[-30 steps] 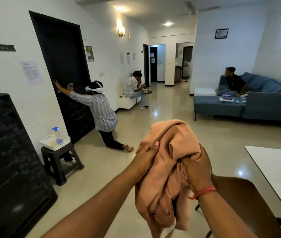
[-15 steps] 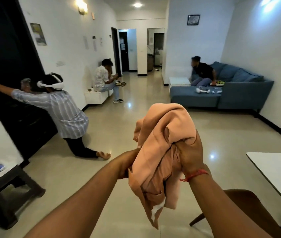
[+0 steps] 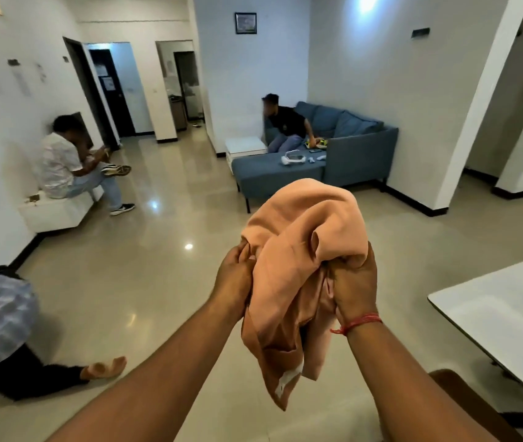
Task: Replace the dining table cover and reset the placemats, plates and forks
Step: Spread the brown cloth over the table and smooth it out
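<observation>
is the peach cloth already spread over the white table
No, the peach cloth is bunched up in the air, gripped by the left hand and right hand, while the white table is bare.

No readable text here: the papers on the far door (image 3: 107,76) look printed, perhaps, but blur out.

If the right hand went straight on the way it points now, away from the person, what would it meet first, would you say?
Probably nothing soon. The right hand, its grip on the bunched peach-coloured cloth, points over open glossy tiled floor towards the blue fabric sofa. That sofa looks first in line, though depth is unclear.
</observation>
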